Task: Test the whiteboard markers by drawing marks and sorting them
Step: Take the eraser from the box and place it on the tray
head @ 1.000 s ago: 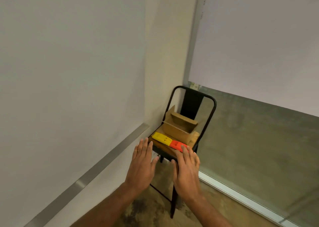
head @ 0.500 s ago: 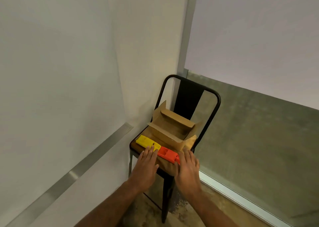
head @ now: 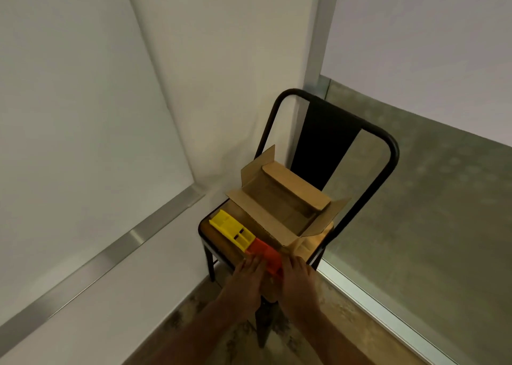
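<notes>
**Both hands at the orange tray on the chair seat**

Head view, looking down into a room corner. A black metal chair stands there, with a whiteboard panel on the wall to its left and a metal rail along that panel's lower edge.

On the wooden seat:
- An open cardboard box takes up the rear part, with its flaps standing out. The inside is shadowed and its contents cannot be read.
- A yellow tray lies along the front-left edge, with small slots showing at its near end.
- An orange tray sits end to end with the yellow one, touching it, at the front of the seat just in front of the box.

No individual marker can be made out at this size.

Hands: the left hand is at the orange tray's left side and the right hand at its right side, both palm down. The near end of the tray sits between them. On each hand the fingers reach forward, lying close together rather than spread, with their tips at the tray's edges. Motion blur hides whether they pinch the tray or only rest against it. Both forearms enter from the bottom of the frame.

Mottled floor shows beneath the chair.
</notes>
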The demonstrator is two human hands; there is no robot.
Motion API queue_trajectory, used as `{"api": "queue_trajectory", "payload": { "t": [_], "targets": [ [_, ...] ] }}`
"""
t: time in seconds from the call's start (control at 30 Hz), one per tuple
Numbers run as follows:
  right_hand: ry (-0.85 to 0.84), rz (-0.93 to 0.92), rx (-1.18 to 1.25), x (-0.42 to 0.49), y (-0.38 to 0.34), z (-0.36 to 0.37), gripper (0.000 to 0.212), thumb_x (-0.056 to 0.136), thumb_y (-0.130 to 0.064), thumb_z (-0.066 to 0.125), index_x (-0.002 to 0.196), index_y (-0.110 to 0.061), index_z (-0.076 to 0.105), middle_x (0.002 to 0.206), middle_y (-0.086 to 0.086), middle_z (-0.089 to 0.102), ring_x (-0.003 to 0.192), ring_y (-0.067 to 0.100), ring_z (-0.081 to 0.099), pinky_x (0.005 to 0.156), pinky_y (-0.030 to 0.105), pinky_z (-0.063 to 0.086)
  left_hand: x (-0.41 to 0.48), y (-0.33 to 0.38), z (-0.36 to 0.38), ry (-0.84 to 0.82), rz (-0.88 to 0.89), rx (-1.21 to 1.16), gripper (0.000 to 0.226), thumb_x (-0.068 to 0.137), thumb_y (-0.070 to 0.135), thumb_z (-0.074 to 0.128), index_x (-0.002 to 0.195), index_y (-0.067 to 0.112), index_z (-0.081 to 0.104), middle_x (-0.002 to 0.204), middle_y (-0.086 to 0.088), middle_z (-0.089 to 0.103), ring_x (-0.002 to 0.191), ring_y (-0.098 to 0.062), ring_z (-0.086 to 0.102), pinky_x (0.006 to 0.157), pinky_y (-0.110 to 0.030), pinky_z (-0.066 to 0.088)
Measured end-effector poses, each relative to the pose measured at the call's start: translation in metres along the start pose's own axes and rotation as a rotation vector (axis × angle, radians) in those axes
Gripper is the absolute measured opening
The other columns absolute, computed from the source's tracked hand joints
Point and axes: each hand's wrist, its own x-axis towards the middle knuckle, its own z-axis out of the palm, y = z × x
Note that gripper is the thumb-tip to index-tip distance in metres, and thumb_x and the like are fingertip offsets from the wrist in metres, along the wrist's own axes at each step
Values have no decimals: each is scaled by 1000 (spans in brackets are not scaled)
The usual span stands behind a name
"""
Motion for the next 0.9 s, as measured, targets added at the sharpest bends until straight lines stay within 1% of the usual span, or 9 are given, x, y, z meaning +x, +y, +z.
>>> {"api": "queue_trajectory", "payload": {
  "t": [0.23,0.33,0.4,0.5,0.57,0.67,0.73,0.8,0.9],
  "targets": [
    [33,-40,88,6,8,7,57,88,-33,70,139,-23,48,134,-1,63,118,20,62,104,40,47,10,5,7,89,-2,-50,73,98,26,50,159,15,11,167,-6,11,155,-24,2,119,-32,-10],
    [86,-33,131,-1,7,-1,53,88,-32,70,136,-21,50,129,1,65,111,24,63,95,40,53,1,11,1,167,20,-111,75,89,45,24,158,16,23,165,-4,24,154,-21,11,120,-30,-9],
    [86,-67,137,-9,3,-12,48,93,-36,62,137,-25,47,130,0,63,112,22,61,96,38,52,-9,15,-6,232,34,-131,77,85,45,17,155,16,31,161,-3,33,153,-22,19,123,-33,-4],
    [88,-125,179,-20,-7,-33,47,92,-38,64,135,-25,51,129,2,63,111,23,60,95,38,53,-27,11,-20,376,37,-122,51,94,25,46,144,14,50,147,-5,54,141,-24,43,122,-49,21],
    [77,-163,180,-25,-18,-46,47,90,-38,66,133,-29,51,129,0,63,113,22,59,96,40,53,-43,4,-28,491,58,-125,43,93,16,58,135,17,57,135,-1,63,132,-20,53,117,-50,33],
    [61,-253,222,-32,-47,-64,46,91,-43,61,134,-29,51,133,-2,60,123,22,54,106,47,45,-75,-9,-46,648,80,-121,29,97,20,55,125,19,62,124,3,69,121,-14,58,115,-45,35],
    [66,-326,206,-37,-75,-75,51,93,-50,43,135,-23,53,134,4,59,125,26,54,108,50,42,-101,-21,-59,740,61,-107,27,97,22,53,121,18,66,118,2,71,114,-16,61,112,-45,39],
    [79,-411,187,-45,-105,-81,62,91,-56,34,136,-18,53,135,6,59,125,28,55,107,50,42,-131,-35,-70,804,8,-93,30,92,15,64,122,17,67,118,1,71,111,-16,62,110,-44,39],
    [44,-506,205,-61,-156,-81,52,93,-40,50,139,-16,51,136,8,58,127,30,53,108,45,41,-184,-59,-86,888,-128,-93,31,90,18,71,121,19,68,117,3,72,108,-14,63,111,-36,37]
  ]
}}
